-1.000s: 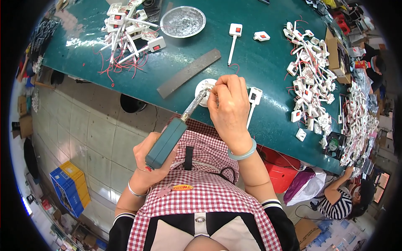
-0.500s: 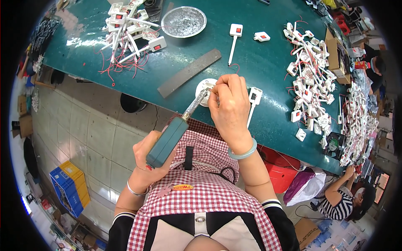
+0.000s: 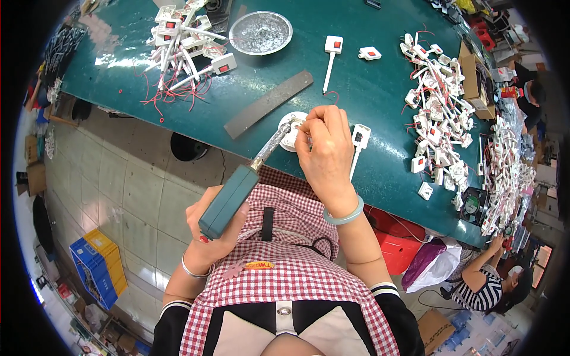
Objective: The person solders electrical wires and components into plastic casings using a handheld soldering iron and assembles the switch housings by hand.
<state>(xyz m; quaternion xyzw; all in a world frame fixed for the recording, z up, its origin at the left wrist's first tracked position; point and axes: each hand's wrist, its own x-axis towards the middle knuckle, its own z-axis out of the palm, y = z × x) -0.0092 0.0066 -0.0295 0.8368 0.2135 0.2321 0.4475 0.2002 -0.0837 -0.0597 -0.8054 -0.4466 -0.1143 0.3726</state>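
Note:
My left hand (image 3: 208, 249) is wrapped round the boxy green handle of a soldering iron (image 3: 228, 199). Its scuffed metal shaft slants up to a round white plastic piece (image 3: 287, 139) near the table's front edge, with the tip over that piece. The fingers of my right hand (image 3: 325, 151) are pinched together at the right side of the same piece; what they grip is hidden behind them. Just right of this hand lies a white switch housing with a stem (image 3: 361, 135). A flat grey bar (image 3: 268, 104) rests beyond the round piece, to the left.
A silver dish (image 3: 261, 48) sits at the back, beside a heap of white switch parts with red wires (image 3: 178, 44). Two red-switch pieces lie mid-table. More white parts (image 3: 439, 118) are piled at right, near an open carton (image 3: 469, 77). A co-worker (image 3: 487, 285) is at far right.
The soldering iron in my left hand has shifted slightly left, its handle drawn a little toward me. My right hand keeps its pinch in the same place.

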